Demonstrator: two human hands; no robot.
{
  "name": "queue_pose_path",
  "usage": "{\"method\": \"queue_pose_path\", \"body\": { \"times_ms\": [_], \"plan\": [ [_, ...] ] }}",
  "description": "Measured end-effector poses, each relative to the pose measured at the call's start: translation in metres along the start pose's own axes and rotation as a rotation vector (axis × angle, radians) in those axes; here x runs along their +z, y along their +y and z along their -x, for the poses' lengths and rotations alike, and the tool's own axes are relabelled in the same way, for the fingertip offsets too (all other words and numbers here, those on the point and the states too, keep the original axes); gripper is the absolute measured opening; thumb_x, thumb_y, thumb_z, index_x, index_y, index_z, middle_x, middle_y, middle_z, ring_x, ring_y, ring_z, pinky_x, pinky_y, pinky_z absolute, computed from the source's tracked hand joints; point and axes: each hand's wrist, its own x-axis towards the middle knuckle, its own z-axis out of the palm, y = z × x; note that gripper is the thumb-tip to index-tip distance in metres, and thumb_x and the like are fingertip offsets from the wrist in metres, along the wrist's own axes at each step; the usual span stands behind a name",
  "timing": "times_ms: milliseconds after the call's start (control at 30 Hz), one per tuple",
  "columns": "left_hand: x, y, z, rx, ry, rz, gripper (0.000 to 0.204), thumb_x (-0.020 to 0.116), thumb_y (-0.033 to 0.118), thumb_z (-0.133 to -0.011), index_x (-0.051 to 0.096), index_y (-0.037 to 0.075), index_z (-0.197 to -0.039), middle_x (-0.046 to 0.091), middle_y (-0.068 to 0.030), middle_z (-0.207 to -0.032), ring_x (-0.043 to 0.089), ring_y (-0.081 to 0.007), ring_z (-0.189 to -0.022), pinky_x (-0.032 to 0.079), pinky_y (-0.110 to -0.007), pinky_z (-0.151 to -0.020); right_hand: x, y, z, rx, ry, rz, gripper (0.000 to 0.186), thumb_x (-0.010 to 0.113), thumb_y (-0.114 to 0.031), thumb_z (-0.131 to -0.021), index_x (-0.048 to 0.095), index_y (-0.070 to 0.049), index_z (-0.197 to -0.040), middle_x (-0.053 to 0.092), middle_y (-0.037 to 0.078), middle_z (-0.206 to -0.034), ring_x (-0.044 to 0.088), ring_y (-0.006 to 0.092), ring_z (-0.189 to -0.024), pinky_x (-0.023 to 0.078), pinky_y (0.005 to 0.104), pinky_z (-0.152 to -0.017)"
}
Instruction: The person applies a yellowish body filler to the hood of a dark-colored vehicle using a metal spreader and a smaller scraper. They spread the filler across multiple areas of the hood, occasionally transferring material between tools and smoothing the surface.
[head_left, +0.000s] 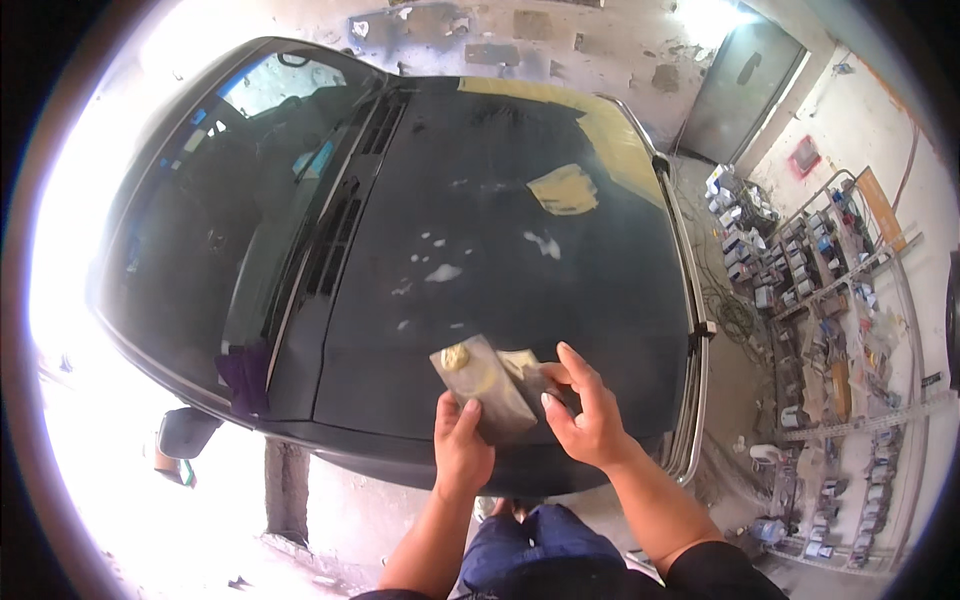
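Note:
My left hand [464, 446] holds a flat grey mixing plate [508, 408] over the near side of the car's dark hood [450, 310]. A lump of pale yellow putty [455, 357] sits by the plate's far left corner, with smears across its face. Between the fingers and thumb of my right hand [590, 415] is a putty spreader [537, 380], close against the plate's right edge; some putty shows on its far end. The hood carries a dried yellow putty patch [565, 190], several pale bare spots, and a broad yellow area along its far front corner.
Left of the hood is the windshield [225, 200], with a purple cloth [242, 380] at its near corner and a side mirror [188, 432] below. A metal bar [690, 300] runs along the car's front. Crowded shelves of cans [800, 280] stand at right.

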Motion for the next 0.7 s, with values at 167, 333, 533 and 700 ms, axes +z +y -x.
{"method": "queue_pose_path", "body": {
  "times_ms": [167, 333, 533, 700],
  "plan": [
    [-0.004, 0.004, 0.002, 0.107, -0.059, 0.048, 0.024, 0.051, 0.003, -0.093, 0.046, 0.006, -0.116, 0.059, -0.01, -0.115, 0.058, -0.0209, -0.106, 0.046, -0.038, -0.095, 0.013, -0.02, 0.003, 0.08, -0.269, -0.356, 0.069, 0.057, 0.009, -0.078, 0.032, -0.004, -0.141, 0.055, 0.018, -0.127, 0.05, 0.0231, -0.123, 0.038, 0.0366, -0.104],
    [-0.009, 0.026, 0.006, 0.213, -0.073, 0.002, 0.023, 0.051, 0.003, -0.094, 0.046, 0.006, -0.117, 0.059, -0.0095, -0.114, 0.057, -0.0187, -0.105, 0.045, -0.036, -0.096, 0.015, -0.017, 0.002, 0.066, -0.329, -0.122, 0.065, 0.062, 0.004, -0.077, 0.038, -0.003, -0.137, 0.056, 0.017, -0.127, 0.051, 0.0241, -0.122, 0.038, 0.036, -0.104],
    [-0.011, 0.041, 0.011, 0.275, -0.095, -0.145, 0.029, 0.047, 0.001, -0.095, 0.043, 0.003, -0.124, 0.058, -0.0112, -0.117, 0.056, -0.0185, -0.108, 0.044, -0.036, -0.098, -0.003, -0.015, 0.0, 0.089, -0.123, 0.157, 0.051, 0.069, -0.007, -0.079, 0.051, -0.004, -0.127, 0.057, 0.015, -0.124, 0.052, 0.0305, -0.117, 0.042, 0.038, -0.099],
    [0.004, 0.033, 0.015, 0.227, -0.093, -0.216, 0.037, 0.045, 0.0, -0.095, 0.038, 0.002, -0.131, 0.055, -0.0136, -0.122, 0.054, -0.0214, -0.113, 0.044, -0.038, -0.099, -0.001, -0.042, -0.025, -0.139, -0.16, 0.384, 0.056, 0.067, -0.003, -0.074, 0.052, -0.005, -0.128, 0.056, 0.011, -0.128, 0.05, 0.031, -0.119, 0.038, 0.0399, -0.1]
  ]
}}
